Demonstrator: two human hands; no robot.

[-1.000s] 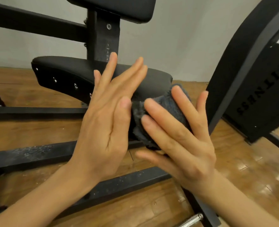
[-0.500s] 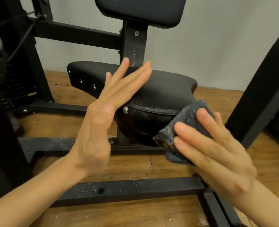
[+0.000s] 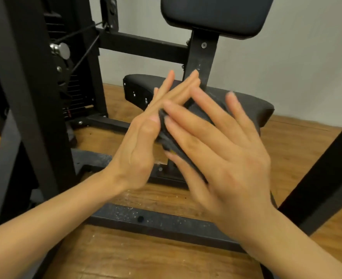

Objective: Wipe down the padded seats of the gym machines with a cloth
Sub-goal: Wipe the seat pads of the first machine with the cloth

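There are two hands, one cloth, one seat and one back pad. The left hand (image 3: 140, 146) and the right hand (image 3: 224, 158) are flat against each other in front of the seat (image 3: 252, 107), with the dark cloth (image 3: 167, 133) pressed between the palms. All the fingers are straight, so neither grip is clenched; the flat hands just press on the cloth.

The cloth is up in the air, not on the seat. Most of it is hidden by the right hand, and only a dark strip shows between the hands. The hands are blurry, so the cloth's shape is hard to make out.

The seat's near edge is hidden behind the hands; its right end shows. The back pad (image 3: 216, 15) is cut off at the top. A black post (image 3: 201, 63) joins it to the seat. Black frame bars (image 3: 162, 224) lie on the wood floor (image 3: 298, 146), with open floor between them. A thick black bar (image 3: 25, 97) stands close on the left.
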